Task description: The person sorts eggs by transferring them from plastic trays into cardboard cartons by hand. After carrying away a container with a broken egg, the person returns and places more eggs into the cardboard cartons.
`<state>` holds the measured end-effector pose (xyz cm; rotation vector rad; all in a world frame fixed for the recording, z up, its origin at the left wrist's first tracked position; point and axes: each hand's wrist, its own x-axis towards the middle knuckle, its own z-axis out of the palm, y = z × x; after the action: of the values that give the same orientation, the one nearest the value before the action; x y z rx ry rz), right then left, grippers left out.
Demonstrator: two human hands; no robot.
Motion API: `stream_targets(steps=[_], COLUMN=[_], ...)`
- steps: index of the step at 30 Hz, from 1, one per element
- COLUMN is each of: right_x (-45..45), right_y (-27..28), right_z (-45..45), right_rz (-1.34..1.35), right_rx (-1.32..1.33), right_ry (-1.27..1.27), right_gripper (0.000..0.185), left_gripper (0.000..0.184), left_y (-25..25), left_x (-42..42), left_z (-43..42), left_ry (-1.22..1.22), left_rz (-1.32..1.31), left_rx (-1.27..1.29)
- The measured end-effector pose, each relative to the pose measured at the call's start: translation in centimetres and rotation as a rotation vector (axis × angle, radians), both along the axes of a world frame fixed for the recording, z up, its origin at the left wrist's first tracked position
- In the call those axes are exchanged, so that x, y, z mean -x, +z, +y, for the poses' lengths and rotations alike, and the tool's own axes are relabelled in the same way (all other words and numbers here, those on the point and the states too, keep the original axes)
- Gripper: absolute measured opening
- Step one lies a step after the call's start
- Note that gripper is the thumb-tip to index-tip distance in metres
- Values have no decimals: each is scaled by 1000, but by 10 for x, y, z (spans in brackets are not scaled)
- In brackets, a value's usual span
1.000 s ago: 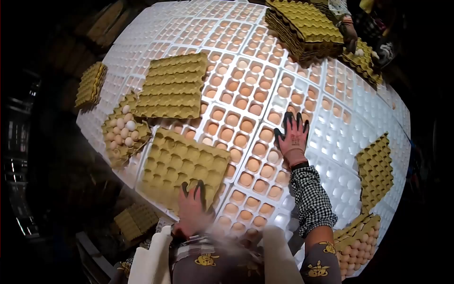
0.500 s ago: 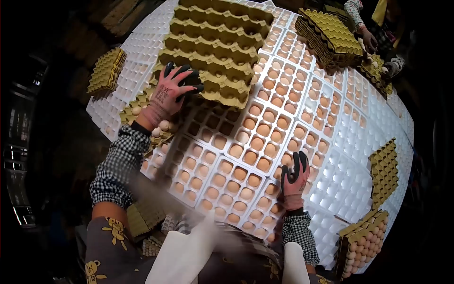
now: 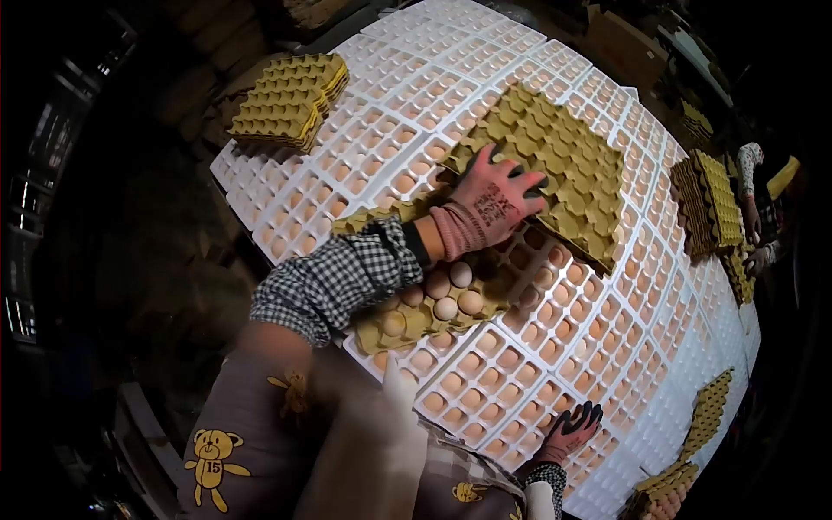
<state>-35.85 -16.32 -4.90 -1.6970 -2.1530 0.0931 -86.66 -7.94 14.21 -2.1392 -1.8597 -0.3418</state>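
My left hand (image 3: pixel 496 201), in a pink glove with dark fingertips, grips the near left edge of a yellow-brown pulp egg tray (image 3: pixel 572 165). No eggs show on that tray, which lies over white plastic egg trays. Below my left wrist is another pulp tray (image 3: pixel 373 334) with several eggs (image 3: pixel 445 308) in it, partly hidden by my forearm. My right hand (image 3: pixel 572 431), gloved alike, rests with fingers apart at the near edge of the white trays (image 3: pixel 544 374); brown eggs sit in their cells. Whether it presses on any egg cannot be made out.
Stacked pulp trays (image 3: pixel 290 100) stand at the far left, with another stack (image 3: pixel 706 204) at the right beside a person's hands (image 3: pixel 756 238). Near the right edge are a leaning pulp tray (image 3: pixel 709 412) and a tray stack with eggs (image 3: pixel 667 503).
The view has swung left. The pulp tray in my left hand has moved away from me and now shows as lower and flatter. More of the egg-holding tray under my forearm is visible.
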Motion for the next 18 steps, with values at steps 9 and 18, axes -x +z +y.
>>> stream_targets(steps=[9,18], right_x=[19,-50], right_y=[19,-54], right_z=[-2,-1], right_rz=[-82,-408], right_rx=[140,142], right_ry=[-83,-310], right_gripper=[53,80], left_gripper=[31,50], left_y=[79,-86], left_x=[381,490], left_z=[-171,-227], left_ry=[496,827], left_rz=[344,88], left_rx=[-486,283])
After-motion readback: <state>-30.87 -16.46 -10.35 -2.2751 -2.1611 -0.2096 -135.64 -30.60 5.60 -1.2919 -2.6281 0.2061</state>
